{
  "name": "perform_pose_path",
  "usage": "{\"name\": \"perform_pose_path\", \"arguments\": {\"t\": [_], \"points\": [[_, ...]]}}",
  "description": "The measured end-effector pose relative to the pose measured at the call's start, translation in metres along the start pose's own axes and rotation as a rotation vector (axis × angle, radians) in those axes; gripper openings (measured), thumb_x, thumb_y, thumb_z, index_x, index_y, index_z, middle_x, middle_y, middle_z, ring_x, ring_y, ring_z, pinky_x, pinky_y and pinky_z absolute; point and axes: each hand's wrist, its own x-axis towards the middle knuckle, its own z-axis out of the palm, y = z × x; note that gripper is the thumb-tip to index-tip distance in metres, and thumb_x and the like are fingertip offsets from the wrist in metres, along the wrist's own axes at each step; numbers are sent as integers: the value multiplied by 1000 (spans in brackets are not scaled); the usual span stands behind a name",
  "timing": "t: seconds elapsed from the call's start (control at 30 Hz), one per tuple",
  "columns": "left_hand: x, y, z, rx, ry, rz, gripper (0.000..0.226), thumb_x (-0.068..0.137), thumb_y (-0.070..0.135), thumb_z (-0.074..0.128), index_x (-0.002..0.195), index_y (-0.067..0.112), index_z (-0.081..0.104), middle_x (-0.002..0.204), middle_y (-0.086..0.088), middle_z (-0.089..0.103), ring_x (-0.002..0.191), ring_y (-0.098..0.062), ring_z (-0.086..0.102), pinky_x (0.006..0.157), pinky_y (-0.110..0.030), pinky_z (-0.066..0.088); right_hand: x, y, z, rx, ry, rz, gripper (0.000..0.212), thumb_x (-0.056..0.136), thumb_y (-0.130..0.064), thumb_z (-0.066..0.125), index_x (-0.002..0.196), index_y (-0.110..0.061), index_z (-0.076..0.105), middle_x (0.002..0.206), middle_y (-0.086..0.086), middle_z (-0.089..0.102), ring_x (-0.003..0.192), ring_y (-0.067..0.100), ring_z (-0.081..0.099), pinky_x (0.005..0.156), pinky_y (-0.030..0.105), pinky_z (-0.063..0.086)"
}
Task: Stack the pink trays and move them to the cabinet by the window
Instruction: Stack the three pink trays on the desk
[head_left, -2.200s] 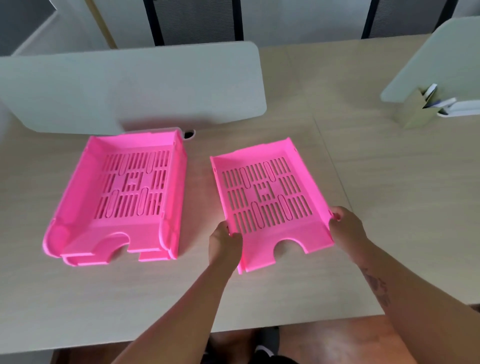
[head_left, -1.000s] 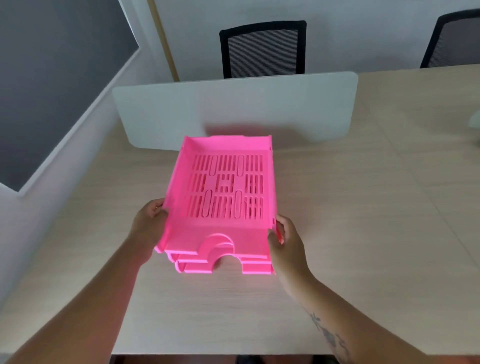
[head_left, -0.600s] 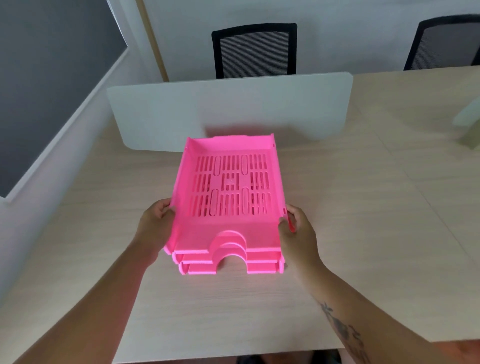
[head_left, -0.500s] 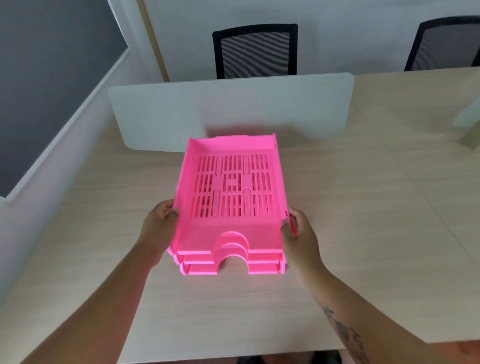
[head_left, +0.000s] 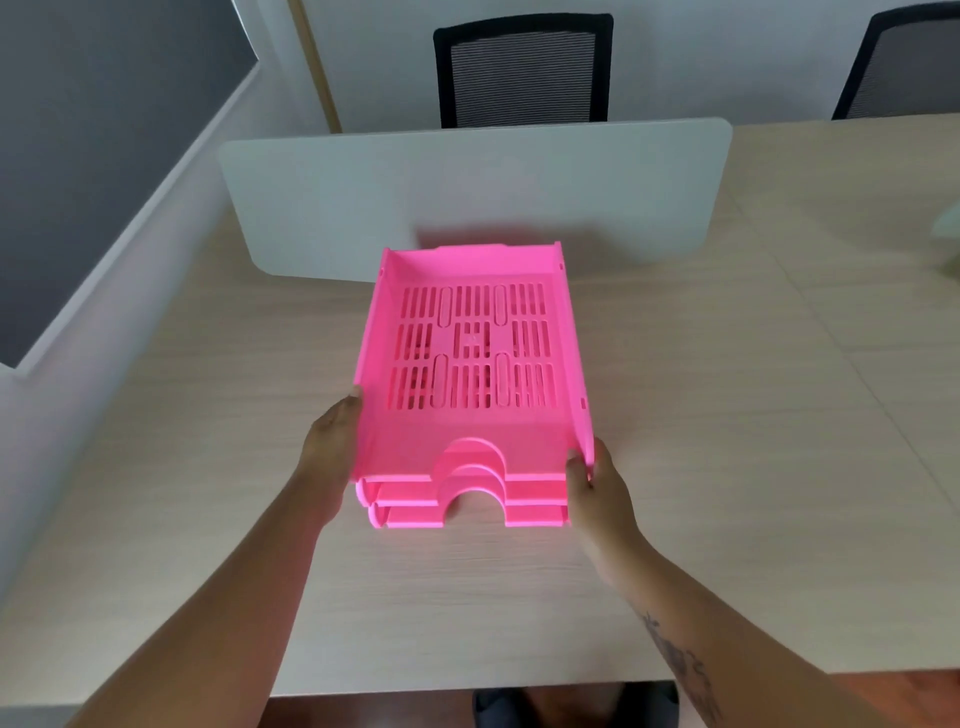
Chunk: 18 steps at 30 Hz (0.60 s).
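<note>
Three pink trays (head_left: 470, 431) with slotted floors sit nested in one stack in the middle of the light wooden desk (head_left: 727, 467). Their curved front cut-outs face me. My left hand (head_left: 335, 441) grips the stack's left wall near the front. My right hand (head_left: 597, 486) grips the front right corner, thumb on the rim. Whether the stack rests on the desk or is slightly raised at the front I cannot tell.
A white divider panel (head_left: 467, 192) stands upright just behind the stack. Two black mesh chairs (head_left: 522, 70) are beyond the desk. A grey wall and a dark panel (head_left: 93, 145) run along the left. The desk's near edge is close to me.
Earlier a single tray lay to the right of a stack; it now sits on top of that stack. In the last second both hands have held the stack's sides and it has barely shifted.
</note>
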Motion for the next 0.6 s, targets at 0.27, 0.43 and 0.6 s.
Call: {"name": "perform_pose_path", "arguments": {"t": [0.27,0.43,0.6], "points": [[-21,-45,1,-171,-141,82,65,88,56,55,143,22,48,119,-9,73,108,-27,70,98,-52,53,4,-2,-10,100,-76,15,44,106,-30,41,150,-23,41,122,7,67,109,29,65,92,45,56],[-29,-52,19,-222,-209,34,93,65,85,56,136,25,52,118,-9,74,105,-22,72,92,-43,56,8,14,-3,311,-88,96,93,67,-85,56,143,-33,48,123,0,71,115,25,68,102,52,52],[-19,-34,39,-248,-212,56,91,77,81,45,146,21,46,124,-8,72,111,-23,70,97,-46,53,25,18,-16,407,-83,76,99,62,-88,60,145,-37,45,130,-3,68,122,20,64,110,54,44]]}}
